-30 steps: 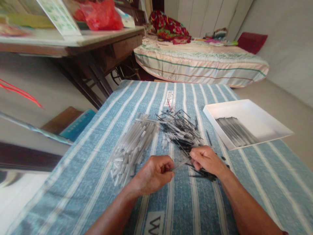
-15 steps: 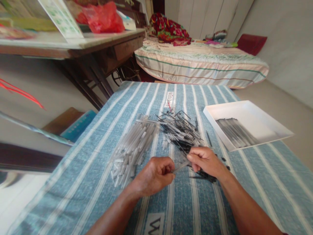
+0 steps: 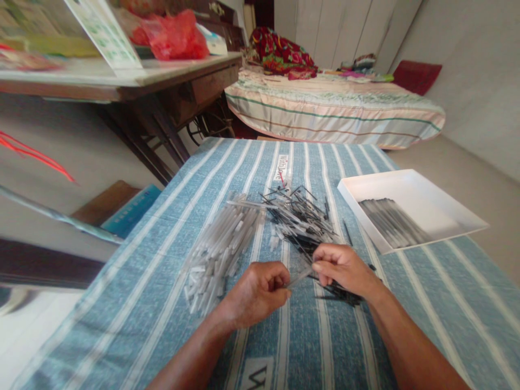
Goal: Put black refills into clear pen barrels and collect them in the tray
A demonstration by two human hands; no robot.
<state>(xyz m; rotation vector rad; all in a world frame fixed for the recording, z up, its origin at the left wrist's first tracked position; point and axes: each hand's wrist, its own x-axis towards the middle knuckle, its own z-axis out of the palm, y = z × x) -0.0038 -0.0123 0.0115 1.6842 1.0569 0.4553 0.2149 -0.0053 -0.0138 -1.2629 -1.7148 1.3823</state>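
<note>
Between my two hands stretches a translucent pen barrel (image 3: 299,278). My left hand (image 3: 262,292) pinches its lower left end, and my right hand (image 3: 339,268) grips the upper right end; the fingers hide both tips. A heap of clear pen barrels (image 3: 225,244) lies to the left of my hands. Just beyond my right hand spreads a jumbled pile of black and clear thin pen parts (image 3: 300,214), some reaching beneath that hand. Several dark-and-grey pens (image 3: 392,222) lie side by side in a white shallow box (image 3: 436,211) at the right.
A blue and white striped cloth (image 3: 154,281) covers the table. Small black pieces (image 3: 371,267) lie close to my right hand. At the left stands a wooden table (image 3: 179,81) with a red plastic bag (image 3: 179,38). A bed (image 3: 333,103) is at the back.
The view has tilted slightly, so the scene sits a little lower. Both hands keep nearly the same place, still holding the barrel between them.
</note>
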